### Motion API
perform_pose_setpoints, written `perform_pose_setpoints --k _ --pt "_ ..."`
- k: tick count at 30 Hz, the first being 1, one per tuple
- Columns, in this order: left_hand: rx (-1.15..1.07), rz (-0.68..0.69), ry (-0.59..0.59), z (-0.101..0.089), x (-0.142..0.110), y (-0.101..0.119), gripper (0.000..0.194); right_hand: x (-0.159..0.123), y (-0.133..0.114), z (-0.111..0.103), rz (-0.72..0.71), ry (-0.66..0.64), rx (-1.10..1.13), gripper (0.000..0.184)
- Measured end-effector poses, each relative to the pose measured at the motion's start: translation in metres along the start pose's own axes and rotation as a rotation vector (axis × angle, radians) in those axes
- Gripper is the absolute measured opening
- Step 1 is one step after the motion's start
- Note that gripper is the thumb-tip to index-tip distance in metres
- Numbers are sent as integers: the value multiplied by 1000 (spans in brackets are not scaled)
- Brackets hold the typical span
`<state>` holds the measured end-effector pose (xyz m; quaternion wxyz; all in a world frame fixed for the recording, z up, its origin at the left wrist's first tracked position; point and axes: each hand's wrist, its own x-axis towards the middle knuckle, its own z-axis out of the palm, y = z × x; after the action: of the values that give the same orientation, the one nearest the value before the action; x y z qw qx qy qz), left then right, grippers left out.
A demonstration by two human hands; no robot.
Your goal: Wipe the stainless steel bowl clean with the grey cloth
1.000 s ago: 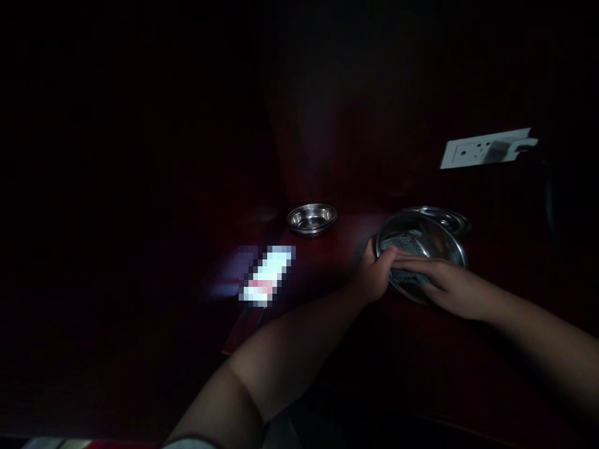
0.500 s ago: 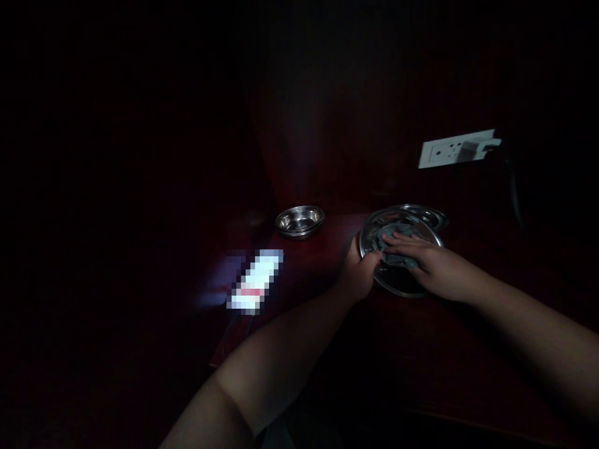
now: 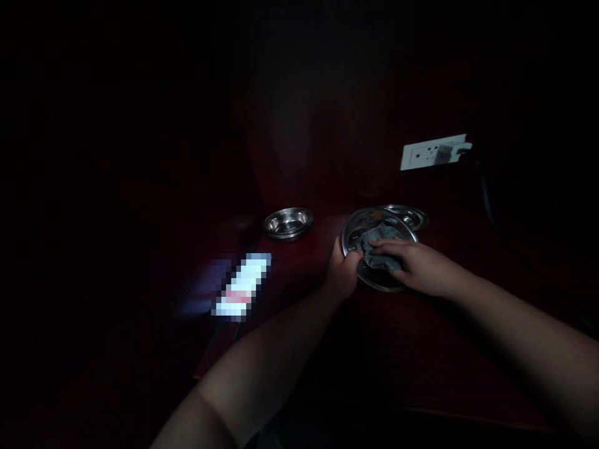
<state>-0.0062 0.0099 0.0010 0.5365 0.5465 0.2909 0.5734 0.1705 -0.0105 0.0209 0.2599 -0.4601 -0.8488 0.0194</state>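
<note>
In dim light a steel plate [image 3: 397, 227] is held tilted over a dark red table [image 3: 421, 349]. My left hand [image 3: 340, 274] is closed on the plate's left rim. My right hand [image 3: 416, 267] presses a grey cloth [image 3: 377, 249] against the plate's inner face, fingers together over the cloth. A second steel plate [image 3: 412, 215] lies flat just behind the held one.
A small steel bowl [image 3: 287, 222] stands to the left of the plates. A lit, blurred phone [image 3: 241, 287] lies nearer the table's left edge. A white socket strip [image 3: 433, 152] with a plug and dark cable is on the wall behind.
My right hand and the cloth have slid up across the plate from its lower rim. The whole scene has shifted left in view as my head turned.
</note>
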Motion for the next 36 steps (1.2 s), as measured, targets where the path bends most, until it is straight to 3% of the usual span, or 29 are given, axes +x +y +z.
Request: perform_pose_setpoints --k 11,36 --pt "43 -7 31 -2 2 0 44 -1 -5 -4 8 -38 13 36" --pt "32 14 20 -2 3 -2 43 -1 -5 -5 -31 -82 81 35"
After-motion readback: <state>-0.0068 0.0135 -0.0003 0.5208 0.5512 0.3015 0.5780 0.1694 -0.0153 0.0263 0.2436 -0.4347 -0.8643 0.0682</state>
